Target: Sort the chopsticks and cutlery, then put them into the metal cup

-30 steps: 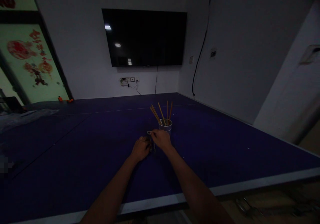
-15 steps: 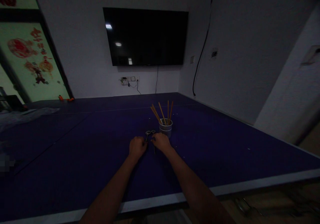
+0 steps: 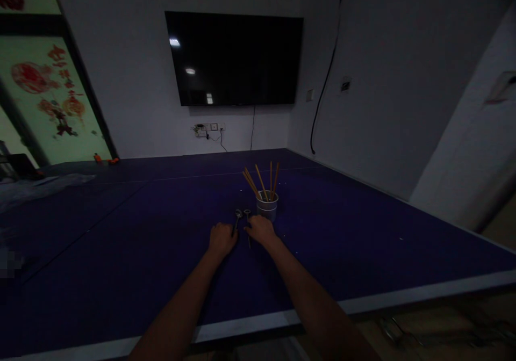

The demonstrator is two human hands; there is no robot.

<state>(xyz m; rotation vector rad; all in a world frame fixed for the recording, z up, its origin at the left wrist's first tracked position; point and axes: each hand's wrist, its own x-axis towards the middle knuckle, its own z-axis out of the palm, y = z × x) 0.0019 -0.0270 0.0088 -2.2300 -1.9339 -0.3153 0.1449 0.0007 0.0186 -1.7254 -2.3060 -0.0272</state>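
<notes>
Left hand (image 3: 222, 237) closed on the handle of a dark-silvery metal spoon (image 3: 238, 214), its bowl pointing away from the person, handle slanting back leftward. Right hand (image 3: 260, 229) appears pinched on the handle of a slimmer, round-headed metal spoon (image 3: 247, 212), long axis running nearly straight away, tail showing below the fingers. Heads lie side by side, a small gap between. Right hand nearer the grey, ringed metal cup (image 3: 266, 209), just beyond it, holding upright-leaning tan wooden sticks (image 3: 261, 182). Purple-blue tabletop (image 3: 161, 253) beneath.
</notes>
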